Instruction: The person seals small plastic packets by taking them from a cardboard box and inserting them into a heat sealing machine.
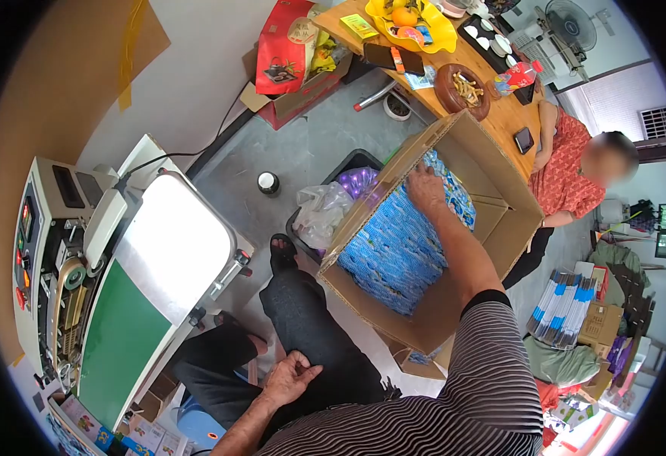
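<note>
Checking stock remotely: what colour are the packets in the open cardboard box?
The packets are blue with white markings, under the right hand; the head view shows them.

your right grip lies on the blue packets at the far wall of the cardboard box. its fingertips merge with the wall edge, so you cannot confirm closure. packet print is too small to read. lower packet layers are hidden by the box's near wall. the black bin is half covered by the box. the seated person has a blurred face and legs screened by a box flap. sealing machine panel labels are illegible. the worktop runs off the top edge.
</note>
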A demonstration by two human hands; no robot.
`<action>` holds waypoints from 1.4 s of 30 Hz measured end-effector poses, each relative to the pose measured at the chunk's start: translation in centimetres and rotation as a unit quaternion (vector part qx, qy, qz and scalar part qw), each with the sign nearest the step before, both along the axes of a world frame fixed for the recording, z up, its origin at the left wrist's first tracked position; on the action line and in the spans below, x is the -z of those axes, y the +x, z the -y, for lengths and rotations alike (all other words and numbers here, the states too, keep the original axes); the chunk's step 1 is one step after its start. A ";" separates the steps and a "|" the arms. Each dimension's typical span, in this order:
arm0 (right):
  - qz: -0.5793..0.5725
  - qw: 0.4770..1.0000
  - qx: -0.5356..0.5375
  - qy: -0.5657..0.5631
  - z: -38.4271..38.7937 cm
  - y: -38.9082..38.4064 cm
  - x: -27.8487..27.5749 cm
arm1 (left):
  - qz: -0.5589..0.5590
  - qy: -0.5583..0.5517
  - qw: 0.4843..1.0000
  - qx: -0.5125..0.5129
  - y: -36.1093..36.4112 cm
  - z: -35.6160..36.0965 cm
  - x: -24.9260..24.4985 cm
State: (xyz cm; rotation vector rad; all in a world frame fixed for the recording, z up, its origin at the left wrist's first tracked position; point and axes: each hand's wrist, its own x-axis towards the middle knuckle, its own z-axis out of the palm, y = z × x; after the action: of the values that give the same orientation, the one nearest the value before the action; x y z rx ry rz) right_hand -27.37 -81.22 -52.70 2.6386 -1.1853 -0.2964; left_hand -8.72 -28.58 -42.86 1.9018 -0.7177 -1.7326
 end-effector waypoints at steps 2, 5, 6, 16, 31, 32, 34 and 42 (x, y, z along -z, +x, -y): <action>-0.016 0.997 0.069 0.028 0.3 0.4 -0.2 | 0.003 0.002 1.000 0.008 -0.1 -0.3 0.3; -0.023 0.992 0.115 0.054 0.3 0.5 -0.9 | -0.006 -0.006 1.000 -0.005 0.0 0.4 -0.5; -0.020 0.990 0.125 0.066 0.4 0.5 -1.1 | -0.006 -0.007 1.000 -0.006 0.0 0.3 -0.4; 0.134 0.964 0.217 0.080 -0.7 0.6 -2.0 | -0.024 -0.002 1.000 -0.002 0.5 -0.1 0.0; 0.196 0.964 0.159 0.085 -0.7 -4.0 -2.1 | -0.057 -0.023 0.998 0.001 1.1 1.2 -0.9; 0.194 0.964 0.159 0.082 -0.6 -4.7 -2.4 | -0.059 -0.002 0.998 0.012 1.3 1.7 -1.4; 0.247 0.955 0.134 0.100 -1.0 -5.8 -4.0 | -0.064 0.017 0.997 0.027 1.5 2.3 -2.4; 0.341 0.803 0.216 0.439 -6.2 -6.5 -18.7 | -0.086 -0.226 0.966 -0.096 1.8 11.5 -8.2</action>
State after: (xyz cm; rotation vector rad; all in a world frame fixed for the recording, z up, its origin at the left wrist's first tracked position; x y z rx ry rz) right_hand -33.83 -75.02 -34.03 3.3364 -2.3828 0.1071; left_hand -6.90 -40.06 -34.64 1.4409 -0.7579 -1.4432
